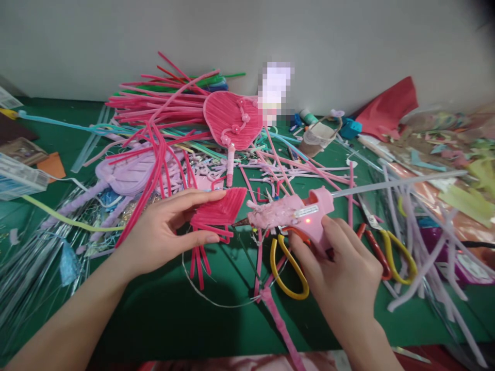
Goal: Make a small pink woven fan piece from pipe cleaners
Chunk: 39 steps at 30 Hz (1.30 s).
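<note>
In my left hand (170,226) is a flat red pipe-cleaner panel (224,206), pinched between thumb and fingers. Bent red pipe cleaners (214,230) stick out along its lower edge. My right hand (344,263) grips a pink hot glue gun (286,211) by its handle. The gun's metal nozzle meets or nearly meets the panel's lower right edge; I cannot tell if they touch. A small orange light glows on the gun, and a clear glue stick (398,184) juts from its back. Just behind lies a red pipe-cleaner fan (234,121) with beads and a wrapped pink handle.
Yellow-handled scissors (290,273) lie under the gun, with red-and-yellow pliers or cutters (398,257) to the right. Red pipe cleaners (154,105) are heaped at the back. A lilac pipe-cleaner piece (131,172) lies left, lilac stems (429,268) right. A grey wall (154,31) rises behind.
</note>
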Each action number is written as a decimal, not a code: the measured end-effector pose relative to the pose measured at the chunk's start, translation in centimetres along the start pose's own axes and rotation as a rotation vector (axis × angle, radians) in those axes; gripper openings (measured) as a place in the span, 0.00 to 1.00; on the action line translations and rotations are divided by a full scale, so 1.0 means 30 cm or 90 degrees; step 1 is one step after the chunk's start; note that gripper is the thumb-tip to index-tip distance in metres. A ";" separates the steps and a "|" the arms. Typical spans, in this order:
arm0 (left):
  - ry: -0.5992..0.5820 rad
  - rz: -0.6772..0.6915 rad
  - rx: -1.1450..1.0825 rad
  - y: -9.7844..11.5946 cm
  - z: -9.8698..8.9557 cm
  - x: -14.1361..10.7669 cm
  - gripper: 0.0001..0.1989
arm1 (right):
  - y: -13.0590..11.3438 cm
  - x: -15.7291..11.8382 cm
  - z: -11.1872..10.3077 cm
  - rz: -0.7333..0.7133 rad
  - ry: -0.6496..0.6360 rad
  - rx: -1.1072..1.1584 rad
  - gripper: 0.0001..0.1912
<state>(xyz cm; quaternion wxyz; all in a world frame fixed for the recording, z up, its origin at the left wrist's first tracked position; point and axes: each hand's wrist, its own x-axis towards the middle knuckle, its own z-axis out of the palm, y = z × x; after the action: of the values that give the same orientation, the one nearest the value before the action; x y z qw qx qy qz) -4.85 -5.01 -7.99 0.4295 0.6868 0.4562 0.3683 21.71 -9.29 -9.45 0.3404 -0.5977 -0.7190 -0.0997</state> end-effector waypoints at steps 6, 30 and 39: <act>-0.001 0.001 -0.010 -0.003 0.000 -0.002 0.27 | 0.001 -0.001 -0.002 0.001 -0.004 0.002 0.07; 0.016 -0.044 -0.041 0.017 0.001 0.003 0.23 | 0.076 0.080 -0.046 0.334 -0.100 0.062 0.25; 0.035 -0.067 -0.059 0.013 0.015 0.013 0.21 | 0.191 0.087 0.007 0.401 -0.157 0.009 0.27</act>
<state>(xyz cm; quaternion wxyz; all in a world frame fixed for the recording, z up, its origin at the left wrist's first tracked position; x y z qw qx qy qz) -4.19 -4.85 -7.75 0.4668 0.6310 0.4857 0.3848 26.80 -5.58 -9.52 0.2690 -0.7956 -0.5355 0.0887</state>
